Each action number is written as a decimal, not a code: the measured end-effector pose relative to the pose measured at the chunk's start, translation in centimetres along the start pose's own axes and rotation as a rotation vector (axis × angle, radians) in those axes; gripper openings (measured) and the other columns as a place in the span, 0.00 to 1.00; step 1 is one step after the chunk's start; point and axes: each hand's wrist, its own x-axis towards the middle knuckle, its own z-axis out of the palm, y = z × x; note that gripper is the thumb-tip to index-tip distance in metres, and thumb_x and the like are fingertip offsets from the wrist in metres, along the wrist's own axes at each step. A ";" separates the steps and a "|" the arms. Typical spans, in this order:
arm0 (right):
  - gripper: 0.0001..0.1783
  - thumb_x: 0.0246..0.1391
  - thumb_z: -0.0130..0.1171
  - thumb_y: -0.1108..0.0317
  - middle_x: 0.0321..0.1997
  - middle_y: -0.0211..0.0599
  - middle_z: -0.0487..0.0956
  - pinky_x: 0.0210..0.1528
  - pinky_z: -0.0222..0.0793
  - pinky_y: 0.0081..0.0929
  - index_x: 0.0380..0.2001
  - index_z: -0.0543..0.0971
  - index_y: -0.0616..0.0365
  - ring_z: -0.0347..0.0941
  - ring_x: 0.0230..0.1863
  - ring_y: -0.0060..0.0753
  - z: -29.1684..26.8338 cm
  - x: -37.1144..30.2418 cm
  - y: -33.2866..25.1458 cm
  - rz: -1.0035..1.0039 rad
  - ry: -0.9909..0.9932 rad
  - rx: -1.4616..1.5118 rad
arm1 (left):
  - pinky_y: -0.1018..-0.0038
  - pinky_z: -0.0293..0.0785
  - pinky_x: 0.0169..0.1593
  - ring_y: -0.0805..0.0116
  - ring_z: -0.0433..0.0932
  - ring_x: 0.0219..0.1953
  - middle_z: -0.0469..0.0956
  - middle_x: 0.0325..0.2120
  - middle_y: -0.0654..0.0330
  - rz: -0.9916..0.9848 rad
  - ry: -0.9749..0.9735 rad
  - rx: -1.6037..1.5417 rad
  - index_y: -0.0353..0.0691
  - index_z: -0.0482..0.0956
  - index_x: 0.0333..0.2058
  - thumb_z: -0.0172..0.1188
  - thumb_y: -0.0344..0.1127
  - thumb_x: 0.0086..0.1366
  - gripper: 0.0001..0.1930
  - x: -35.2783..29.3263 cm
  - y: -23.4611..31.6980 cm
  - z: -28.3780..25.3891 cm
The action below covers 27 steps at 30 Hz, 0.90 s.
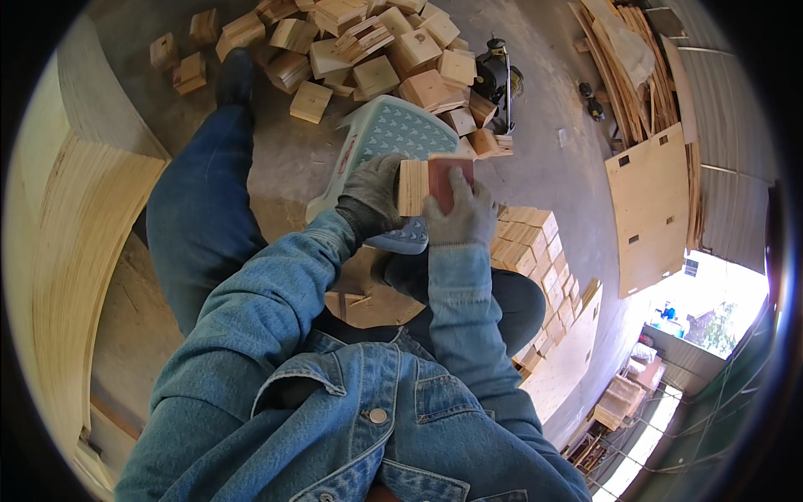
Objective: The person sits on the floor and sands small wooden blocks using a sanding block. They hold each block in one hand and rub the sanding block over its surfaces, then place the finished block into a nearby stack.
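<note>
My left hand (pixel 372 197), in a grey work glove, is closed round a pale plywood block (pixel 412 189) with layered edges. My right hand (pixel 462 219), gloved too, grips a reddish-brown sanding block (pixel 442 180), its thumb lying over the top. The sanding block is pressed up against the right side of the plywood block. Both are held above a light green plastic stool (pixel 401 125) with a patterned seat. Part of the stool is covered by my hands.
Beyond the stool lies a loose heap of wooden blocks (pixel 376 77), with a black machine (pixel 499 79) beside it. Neatly stacked blocks (pixel 535 247) stand by my right knee. A tall plywood stack (pixel 109 192) rises on the left; boards (pixel 657 205) lean at the right wall.
</note>
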 end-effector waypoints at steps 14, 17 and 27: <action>0.39 0.51 0.72 0.48 0.65 0.59 0.73 0.65 0.70 0.55 0.67 0.78 0.44 0.72 0.64 0.63 -0.2 2.6 -0.6 0.027 -0.058 0.036 | 0.58 0.68 0.70 0.47 0.73 0.63 0.73 0.58 0.48 0.035 0.018 0.001 0.46 0.68 0.63 0.79 0.47 0.45 0.46 0.3 -0.8 0.9; 0.38 0.51 0.72 0.49 0.65 0.61 0.72 0.64 0.70 0.57 0.66 0.78 0.45 0.71 0.63 0.65 0.1 -2.3 0.5 -0.011 -0.014 0.030 | 0.58 0.68 0.70 0.46 0.73 0.62 0.74 0.56 0.48 0.046 0.046 -0.008 0.45 0.68 0.62 0.80 0.48 0.43 0.47 0.2 -0.4 0.3; 0.37 0.50 0.73 0.52 0.63 0.59 0.73 0.62 0.70 0.59 0.64 0.79 0.45 0.72 0.61 0.65 -0.3 -3.9 0.5 -0.047 0.041 0.062 | 0.57 0.70 0.68 0.46 0.74 0.61 0.75 0.55 0.49 0.051 0.048 0.007 0.44 0.70 0.61 0.80 0.47 0.43 0.45 0.1 -0.4 0.2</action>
